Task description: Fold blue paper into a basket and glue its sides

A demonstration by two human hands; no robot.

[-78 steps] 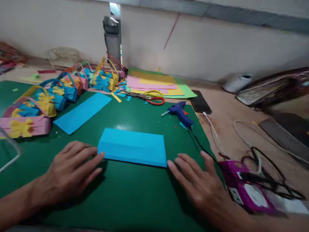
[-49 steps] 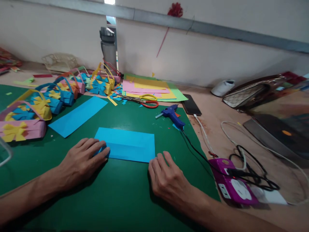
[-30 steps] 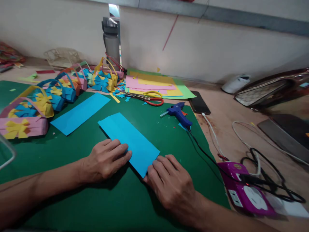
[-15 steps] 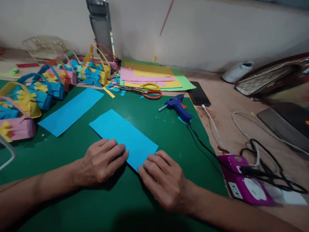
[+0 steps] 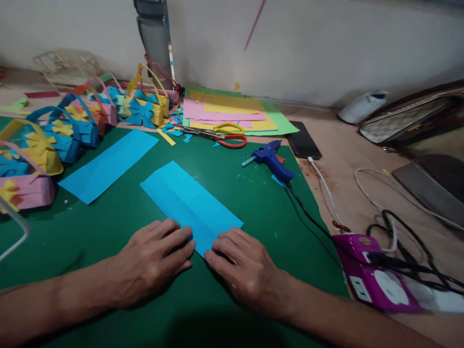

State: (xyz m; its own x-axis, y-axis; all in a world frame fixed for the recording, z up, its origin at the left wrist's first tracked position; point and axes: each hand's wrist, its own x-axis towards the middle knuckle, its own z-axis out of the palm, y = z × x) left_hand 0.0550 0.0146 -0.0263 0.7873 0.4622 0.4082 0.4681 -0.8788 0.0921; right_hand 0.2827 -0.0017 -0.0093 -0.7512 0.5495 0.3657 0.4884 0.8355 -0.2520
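Note:
A rectangular sheet of blue paper (image 5: 192, 198) lies slantwise on the green mat, with a faint crease running along its length. At its near edge, my left hand (image 5: 154, 261) has its fingers curled and pressed together on the paper. My right hand (image 5: 246, 268) grips the near right corner, thumb and fingers closed on it. Both thumbs are partly hidden. Beyond my left hand lies a second blue paper strip (image 5: 110, 164), flat and untouched.
Several small paper baskets (image 5: 72, 135) line the left side. Scissors (image 5: 228, 135) lie before stacked coloured paper (image 5: 232, 113). A blue glue gun (image 5: 271, 159) trails its cord to a purple power strip (image 5: 373, 275). A phone (image 5: 304, 140) is on the right.
The blue paper now shows a lengthwise crease. My fingers have shifted slightly along its near edge. The whole view has moved a little.

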